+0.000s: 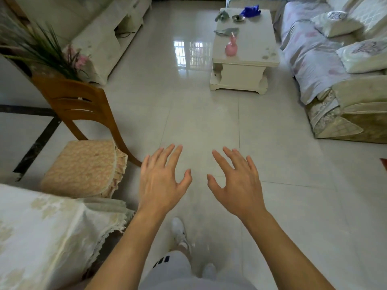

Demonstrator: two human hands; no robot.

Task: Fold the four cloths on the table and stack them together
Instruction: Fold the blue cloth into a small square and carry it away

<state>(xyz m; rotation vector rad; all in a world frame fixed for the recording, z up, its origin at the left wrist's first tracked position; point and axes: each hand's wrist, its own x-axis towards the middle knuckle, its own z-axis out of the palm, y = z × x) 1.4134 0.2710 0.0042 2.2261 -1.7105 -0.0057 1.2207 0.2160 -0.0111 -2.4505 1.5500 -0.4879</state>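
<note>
Both bare arms reach forward, palms down. The left hand [162, 181] and right hand [235, 183] hang side by side, apart, fingers spread and straight, each grip holding nothing.

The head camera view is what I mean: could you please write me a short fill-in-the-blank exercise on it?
1. Both hands, left hand and right hand, are ____ and hold nothing.
2. The blue cloth lies on the ____ coffee table.
3. The pink vase stands on the coffee ____.

Missing words: open; white; table

distant cloths [250, 11] indistinct, uncountable
</note>
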